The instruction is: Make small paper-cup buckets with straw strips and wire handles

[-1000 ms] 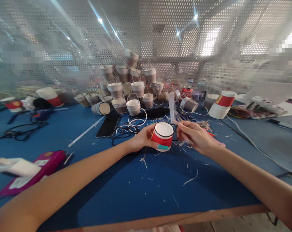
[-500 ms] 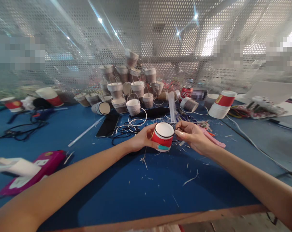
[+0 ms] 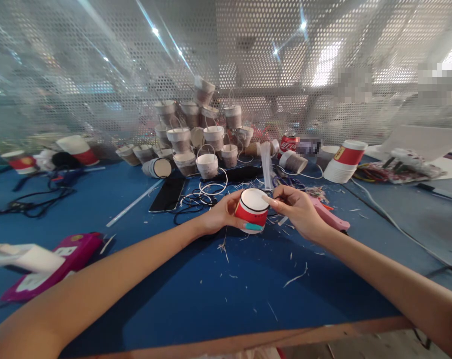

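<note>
My left hand point(image 3: 226, 214) is wrapped round a short red and white paper cup point(image 3: 251, 213), with its thumb across the red side. A teal patch shows on the cup beside that thumb. The cup's white round end faces up, and a thin black cord point(image 3: 248, 207) runs round it just at the edge. At the cup's right side, my right hand point(image 3: 291, 207) is closed in a pinch, its thumb tip against the edge where the cord runs. The fingertips partly hide what lies between them, which looks like the cord's end.
Behind my hands stand several small handled buckets point(image 3: 207, 165), stacked up. A phone point(image 3: 167, 194), a clear stick point(image 3: 134, 203) and tangled black cable point(image 3: 196, 198) lie left. Right are pink-handled pliers or scissors point(image 3: 331, 217) and stacked paper cups point(image 3: 343, 162). A purple box point(image 3: 76, 252) sits front left.
My right hand has come left from beside the cup, so its thumb now touches the cup's edge. My left hand and the cup stay nearly in place.
</note>
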Demonstrator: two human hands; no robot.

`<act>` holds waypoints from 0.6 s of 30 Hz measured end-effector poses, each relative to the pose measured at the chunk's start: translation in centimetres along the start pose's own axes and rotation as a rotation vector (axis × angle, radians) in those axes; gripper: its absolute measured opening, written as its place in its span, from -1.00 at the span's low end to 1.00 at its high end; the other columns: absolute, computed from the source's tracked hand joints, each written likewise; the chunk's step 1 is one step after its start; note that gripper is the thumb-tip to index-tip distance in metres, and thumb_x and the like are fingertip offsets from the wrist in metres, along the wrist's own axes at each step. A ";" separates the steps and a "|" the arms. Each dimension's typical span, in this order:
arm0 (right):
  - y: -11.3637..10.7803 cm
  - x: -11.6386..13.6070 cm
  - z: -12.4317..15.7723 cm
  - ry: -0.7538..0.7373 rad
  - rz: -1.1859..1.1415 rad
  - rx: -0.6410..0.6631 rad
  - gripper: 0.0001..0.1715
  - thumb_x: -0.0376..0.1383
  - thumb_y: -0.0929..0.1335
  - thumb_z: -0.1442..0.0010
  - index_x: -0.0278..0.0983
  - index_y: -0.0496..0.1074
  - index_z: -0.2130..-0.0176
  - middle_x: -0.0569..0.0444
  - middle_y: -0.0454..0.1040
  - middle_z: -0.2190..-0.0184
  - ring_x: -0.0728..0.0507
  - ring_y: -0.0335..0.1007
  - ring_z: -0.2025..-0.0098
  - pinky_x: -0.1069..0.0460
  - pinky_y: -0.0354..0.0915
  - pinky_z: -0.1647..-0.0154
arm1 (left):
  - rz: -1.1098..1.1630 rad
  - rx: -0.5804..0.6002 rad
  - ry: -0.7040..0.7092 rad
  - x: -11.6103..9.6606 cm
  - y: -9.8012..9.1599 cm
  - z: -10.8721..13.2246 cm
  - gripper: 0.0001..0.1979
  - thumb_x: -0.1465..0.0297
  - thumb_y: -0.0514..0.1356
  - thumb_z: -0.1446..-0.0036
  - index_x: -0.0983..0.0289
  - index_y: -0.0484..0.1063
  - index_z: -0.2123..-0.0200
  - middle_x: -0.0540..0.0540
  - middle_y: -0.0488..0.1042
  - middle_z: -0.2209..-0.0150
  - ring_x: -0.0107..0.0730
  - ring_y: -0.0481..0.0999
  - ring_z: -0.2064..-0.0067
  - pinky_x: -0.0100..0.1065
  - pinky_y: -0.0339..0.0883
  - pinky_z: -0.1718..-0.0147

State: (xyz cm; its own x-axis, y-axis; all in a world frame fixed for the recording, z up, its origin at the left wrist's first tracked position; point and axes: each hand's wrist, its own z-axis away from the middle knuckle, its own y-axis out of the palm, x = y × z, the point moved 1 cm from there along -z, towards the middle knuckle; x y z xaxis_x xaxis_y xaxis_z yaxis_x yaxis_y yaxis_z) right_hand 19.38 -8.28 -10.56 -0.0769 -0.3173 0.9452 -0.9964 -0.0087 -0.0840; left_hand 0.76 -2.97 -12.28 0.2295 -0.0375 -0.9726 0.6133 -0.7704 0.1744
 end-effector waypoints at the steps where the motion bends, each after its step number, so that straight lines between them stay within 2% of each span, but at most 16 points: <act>1: 0.0 0.0 0.0 -0.001 0.007 -0.004 -0.45 0.06 0.46 0.10 -0.26 0.20 0.57 0.22 0.11 0.62 0.07 -0.06 0.56 0.09 -0.06 0.59 | -0.002 -0.003 0.002 0.0 0.0 0.0 -0.31 0.58 0.44 0.36 0.23 0.41 0.05 0.10 0.52 0.14 -0.27 0.48 0.11 -0.26 0.29 0.06; 5: 0.1 0.3 0.1 0.007 0.016 0.003 -0.44 0.12 0.41 0.04 -0.27 0.21 0.58 0.22 0.12 0.64 0.07 -0.05 0.58 0.09 -0.04 0.60 | -0.006 -0.006 0.013 0.0 0.0 0.0 -0.32 0.56 0.44 0.36 0.24 0.41 0.05 0.09 0.52 0.15 -0.27 0.48 0.12 -0.26 0.29 0.06; 11: 0.4 0.6 0.2 -0.007 0.038 -0.001 -0.42 -0.01 0.56 0.33 -0.26 0.22 0.58 0.24 0.16 0.64 0.07 -0.03 0.59 0.11 -0.05 0.63 | -0.013 0.006 0.022 0.3 -0.2 -0.1 -0.33 0.57 0.45 0.37 0.24 0.43 0.07 0.09 0.52 0.14 -0.29 0.49 0.13 -0.30 0.33 0.09; 18: 0.5 0.6 0.2 -0.030 0.097 -0.036 -0.45 0.03 0.51 0.19 -0.25 0.20 0.61 0.22 0.13 0.65 0.05 -0.05 0.57 0.10 -0.04 0.61 | 0.007 0.050 0.028 0.3 -0.2 -0.1 -0.34 0.57 0.43 0.32 0.21 0.42 0.04 0.09 0.52 0.12 -0.29 0.49 0.11 -0.29 0.32 0.07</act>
State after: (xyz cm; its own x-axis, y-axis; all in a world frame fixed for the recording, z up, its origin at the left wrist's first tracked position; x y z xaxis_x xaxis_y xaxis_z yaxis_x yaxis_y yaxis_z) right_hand 18.88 -8.63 -10.10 -0.1730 -0.3428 0.9234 -0.9849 0.0571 -0.1633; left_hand 0.78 -2.78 -12.58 0.2555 -0.0257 -0.9665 0.5732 -0.8010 0.1729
